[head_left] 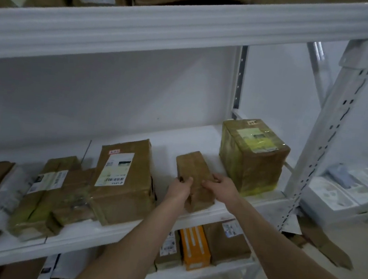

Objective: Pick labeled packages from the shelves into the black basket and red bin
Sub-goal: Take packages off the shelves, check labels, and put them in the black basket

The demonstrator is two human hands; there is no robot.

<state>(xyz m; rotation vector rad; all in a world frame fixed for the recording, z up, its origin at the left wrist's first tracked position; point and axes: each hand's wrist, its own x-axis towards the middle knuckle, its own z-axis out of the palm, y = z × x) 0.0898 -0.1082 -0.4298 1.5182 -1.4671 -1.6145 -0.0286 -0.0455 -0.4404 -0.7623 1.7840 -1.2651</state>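
Note:
A small brown taped package (194, 170) lies on the middle white shelf (203, 139), its near end at the shelf's front edge. My left hand (180, 189) grips its left side and my right hand (221, 187) grips its right side. No label shows on its upper face. To its left stands a larger brown box (124, 180) with a white barcode label. To its right stands a cube-shaped box (254, 155) wrapped in yellowish tape with a label on top. The black basket and red bin are out of view.
Several flat brown and grey parcels (43, 192) crowd the shelf's left part. The shelf above (144, 28) carries more cartons. The lower shelf holds an orange box (196, 247) and brown parcels. A slotted upright post (328, 136) stands at right, with white packages (343, 190) beyond it.

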